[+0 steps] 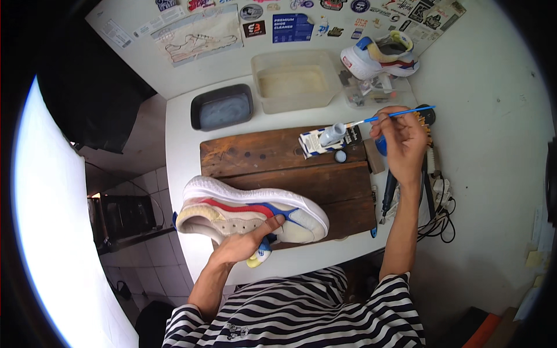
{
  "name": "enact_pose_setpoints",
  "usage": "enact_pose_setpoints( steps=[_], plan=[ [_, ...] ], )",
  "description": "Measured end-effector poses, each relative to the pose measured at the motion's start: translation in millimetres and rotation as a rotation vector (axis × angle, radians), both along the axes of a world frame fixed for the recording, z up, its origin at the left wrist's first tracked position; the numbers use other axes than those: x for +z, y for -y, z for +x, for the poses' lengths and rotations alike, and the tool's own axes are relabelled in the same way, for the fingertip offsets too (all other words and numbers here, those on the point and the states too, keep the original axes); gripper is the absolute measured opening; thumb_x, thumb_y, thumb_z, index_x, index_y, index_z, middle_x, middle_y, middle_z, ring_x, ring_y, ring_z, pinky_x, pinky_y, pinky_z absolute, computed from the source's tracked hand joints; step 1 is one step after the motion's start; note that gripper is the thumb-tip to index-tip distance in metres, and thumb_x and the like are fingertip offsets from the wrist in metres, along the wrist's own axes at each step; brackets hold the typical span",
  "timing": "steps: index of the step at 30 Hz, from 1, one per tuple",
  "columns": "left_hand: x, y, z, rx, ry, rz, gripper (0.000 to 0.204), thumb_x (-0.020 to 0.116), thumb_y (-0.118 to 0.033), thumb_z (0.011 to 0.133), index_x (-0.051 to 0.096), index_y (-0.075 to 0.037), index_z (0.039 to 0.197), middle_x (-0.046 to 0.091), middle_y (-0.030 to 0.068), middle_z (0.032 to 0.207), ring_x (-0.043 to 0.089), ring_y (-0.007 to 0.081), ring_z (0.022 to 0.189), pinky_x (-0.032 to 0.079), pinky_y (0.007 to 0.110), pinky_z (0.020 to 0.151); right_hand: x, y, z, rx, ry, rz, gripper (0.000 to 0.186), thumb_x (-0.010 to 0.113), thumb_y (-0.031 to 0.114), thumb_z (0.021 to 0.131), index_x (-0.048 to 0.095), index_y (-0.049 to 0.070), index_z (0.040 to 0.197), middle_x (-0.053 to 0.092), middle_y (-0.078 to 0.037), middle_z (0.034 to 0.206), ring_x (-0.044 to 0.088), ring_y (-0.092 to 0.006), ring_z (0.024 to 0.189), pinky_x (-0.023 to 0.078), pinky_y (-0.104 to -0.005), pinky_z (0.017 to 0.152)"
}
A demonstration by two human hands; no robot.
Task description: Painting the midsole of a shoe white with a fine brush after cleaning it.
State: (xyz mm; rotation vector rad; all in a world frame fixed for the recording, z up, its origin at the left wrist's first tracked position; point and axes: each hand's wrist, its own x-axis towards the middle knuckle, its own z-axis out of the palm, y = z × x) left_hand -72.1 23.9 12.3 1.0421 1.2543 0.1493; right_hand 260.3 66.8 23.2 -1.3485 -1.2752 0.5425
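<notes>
My left hand (243,246) grips a cream sneaker (299,220) with red and blue trim on its side, sole away from me, over a dark wooden board (232,159). A blue and yellow piece (260,255) dangles beneath the shoe. My right hand (400,139) is closed on a thin blue paintbrush (415,109), its bristles at the mouth of a small pale bottle (331,134). The bottle sits on a small white and dark box (312,145), with a round pale blue cap (340,156) lying beside it on the board.
At the back stand a dark tub (220,110), a translucent tub (296,90) and another sneaker (371,64) on a small clear container (368,95). A soldering-iron-like tool (387,197) and cables (441,214) lie at the right. A bright panel (61,203) stands at the left.
</notes>
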Motion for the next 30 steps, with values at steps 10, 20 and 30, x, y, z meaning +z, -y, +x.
enact_pose_setpoints(
  steps=[10, 20, 30],
  plan=[
    [-17, 30, -16, -0.172, 0.033, 0.202, 0.025, 0.077, -0.019, 0.093, 0.075, -0.004, 0.112, 0.075, 0.0062, 0.104, 0.070, 0.0170, 0.095, 0.057, 0.033, 0.086, -28, 126, -66, 0.168, -0.707, -0.042, 0.012, 0.048, 0.011, 0.105, 0.053, -0.001, 0.106, 0.062, -0.017, 0.092, 0.062, -0.0210, 0.071, 0.061, -0.0503, 0.084],
    [-4, 28, -3, -0.243, -0.051, 0.200, 0.050, 0.065, -0.053, 0.095, 0.077, -0.004, 0.095, 0.072, 0.0070, 0.082, 0.065, 0.0204, 0.076, 0.051, 0.033, 0.073, -33, 160, -116, 0.148, -0.482, 0.069, 0.008, 0.052, 0.000, 0.103, 0.050, -0.002, 0.110, 0.064, -0.018, 0.095, 0.063, -0.0158, 0.077, 0.060, -0.0519, 0.094],
    [-2, 21, -3, -0.254, -0.072, 0.166, 0.033, 0.072, -0.041, 0.093, 0.079, -0.010, 0.101, 0.074, 0.0036, 0.089, 0.067, 0.0153, 0.079, 0.051, 0.029, 0.073, -45, 161, -124, 0.092, -0.370, 0.107, 0.007, 0.050, 0.002, 0.103, 0.048, -0.003, 0.108, 0.062, -0.019, 0.094, 0.061, -0.0164, 0.071, 0.062, -0.0526, 0.090]
  ],
)
